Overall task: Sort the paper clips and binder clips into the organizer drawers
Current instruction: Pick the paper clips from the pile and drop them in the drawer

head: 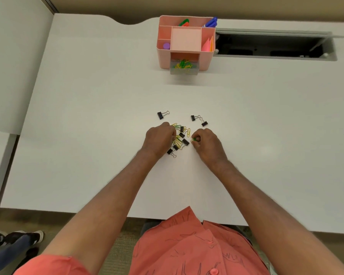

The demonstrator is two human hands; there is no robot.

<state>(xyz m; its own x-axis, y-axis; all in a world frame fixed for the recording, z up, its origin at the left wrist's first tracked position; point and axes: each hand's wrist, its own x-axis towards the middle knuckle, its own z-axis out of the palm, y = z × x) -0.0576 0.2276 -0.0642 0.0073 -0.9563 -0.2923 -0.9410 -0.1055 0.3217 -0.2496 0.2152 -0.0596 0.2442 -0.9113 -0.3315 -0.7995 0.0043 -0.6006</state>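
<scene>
Both hands are working the mixed pile near the middle of the table (68, 116): the right hand (207, 143) is pinching a green paper clip (195, 139) between thumb and fingertips, while the left hand (160, 137) is curling over the paper clips (184, 130), its fingertips hidden, so I cannot tell what it is holding. The organizer (185, 42) is sitting well apart at the far edge, its drawer (184, 67) hanging open with clips inside. The clips are lying tangled with the binder clips (182, 134), so a lifted one could be dragging a neighbour along or slipping free.

A white desk (87, 116) carries an open cable hatch (274, 45) at its far right. Someone's dark shoes (24, 238) stand on what looks like carpet, lower left.
</scene>
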